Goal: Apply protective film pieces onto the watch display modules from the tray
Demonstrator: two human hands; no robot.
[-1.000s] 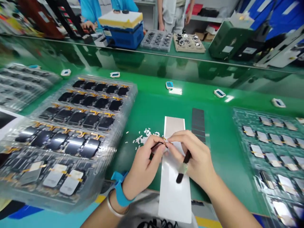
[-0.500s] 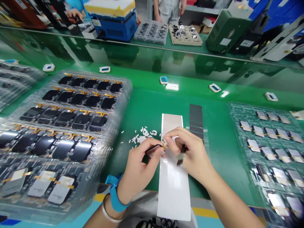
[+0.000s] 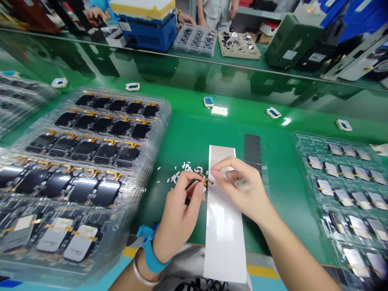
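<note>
My left hand (image 3: 178,210), with a blue strap and a metal bangle at the wrist, is closed on a small display module (image 3: 191,186). An orange flex cable (image 3: 207,180) sticks out of the module toward the right. Close to that cable, thumb and forefinger of my right hand (image 3: 239,182) are pinched together; whatever lies between their tips is too small to make out. A blurred, pale object (image 3: 243,184) shows against the curled fingers of that hand. Beneath both hands lies a long white sheet (image 3: 226,242). Small white scraps (image 3: 182,171) are scattered left of it.
Stacked clear trays (image 3: 151,141) of dark display modules stand on the left. At right, another clear tray (image 3: 315,182) holds silvery modules. A strip of black pieces (image 3: 252,149) lies beyond my right hand. Several watch cases (image 3: 208,102) line the green belt. Other people stand across the bench.
My right hand's fingertips have drawn slightly away from the module, and the orange cable shows more plainly. The left hand still grips the module and has shifted little.
</note>
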